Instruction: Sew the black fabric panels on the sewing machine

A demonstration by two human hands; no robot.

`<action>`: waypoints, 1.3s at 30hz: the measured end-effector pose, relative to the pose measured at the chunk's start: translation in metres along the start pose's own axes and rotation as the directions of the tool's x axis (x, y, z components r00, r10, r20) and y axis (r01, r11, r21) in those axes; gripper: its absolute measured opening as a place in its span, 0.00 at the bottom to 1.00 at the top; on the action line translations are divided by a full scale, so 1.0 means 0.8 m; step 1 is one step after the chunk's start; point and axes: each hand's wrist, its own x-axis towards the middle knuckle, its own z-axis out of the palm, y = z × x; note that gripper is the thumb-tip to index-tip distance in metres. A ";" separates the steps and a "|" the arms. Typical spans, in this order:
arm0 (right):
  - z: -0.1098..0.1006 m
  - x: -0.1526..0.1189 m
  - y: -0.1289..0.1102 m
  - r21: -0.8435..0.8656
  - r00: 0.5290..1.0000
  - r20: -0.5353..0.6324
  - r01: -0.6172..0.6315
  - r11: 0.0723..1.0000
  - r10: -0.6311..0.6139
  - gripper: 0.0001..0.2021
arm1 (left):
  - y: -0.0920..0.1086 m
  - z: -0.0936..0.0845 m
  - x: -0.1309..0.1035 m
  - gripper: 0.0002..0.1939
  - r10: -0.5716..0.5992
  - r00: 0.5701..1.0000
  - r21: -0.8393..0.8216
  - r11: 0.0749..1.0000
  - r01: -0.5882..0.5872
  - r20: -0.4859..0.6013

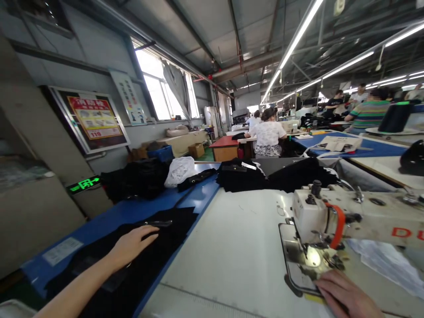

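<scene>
My left hand [134, 245] reaches over a black fabric piece [179, 221] on the blue side table. Its fingers are stretched out with the thumb apart, and the fingertips lie at a dark glossy strip [162, 223] on the cloth. At the lower right, my right hand [346, 291] rests on the sewing machine bed, fingers extended and pointing left. Its fingertips are at the edge of the metal plate [300, 276] below the lit needle area of the white sewing machine [311, 216]. The underside of this hand is hidden.
More black garment pieces [243, 179] lie along the far edge of the white machine table [228, 238]. A white plastic bag [179, 171] and a black pile [135, 179] sit on the blue table [43, 274]. Pale cloth [386, 260] lies behind the machine arm. Several people work farther off.
</scene>
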 end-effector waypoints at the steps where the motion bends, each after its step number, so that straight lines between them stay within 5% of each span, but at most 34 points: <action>1: 0.001 -0.001 0.001 0.002 1.000 -0.009 -0.007 1.000 0.007 0.10 | 0.010 -0.005 0.002 0.30 0.000 0.999 -0.012 1.000 0.001 0.040; 6: 0.006 -0.008 0.002 -0.008 0.997 -0.039 -0.073 0.997 0.073 0.11 | 0.050 -0.041 0.005 0.34 0.032 0.965 -0.042 0.999 -0.022 0.261; 16: 0.008 -0.009 -0.002 0.013 0.991 0.003 -0.136 0.991 0.136 0.11 | 0.054 -0.037 0.004 0.15 0.055 0.990 -0.012 0.998 -0.054 0.127; 26: 0.002 -0.004 -0.006 -0.005 0.993 -0.028 -0.112 0.994 0.111 0.12 | 0.075 -0.016 0.047 0.17 0.105 0.980 0.208 0.968 -0.139 0.169; 29: 0.003 -0.005 -0.006 -0.010 0.991 -0.010 -0.136 0.991 0.136 0.12 | 0.079 -0.014 0.058 0.10 0.119 0.977 0.203 0.967 -0.154 0.175; 39: 0.005 -0.007 -0.006 0.013 0.985 0.007 -0.174 0.985 0.174 0.12 | 0.064 -0.028 0.071 0.14 0.096 0.978 0.067 0.992 -0.111 0.185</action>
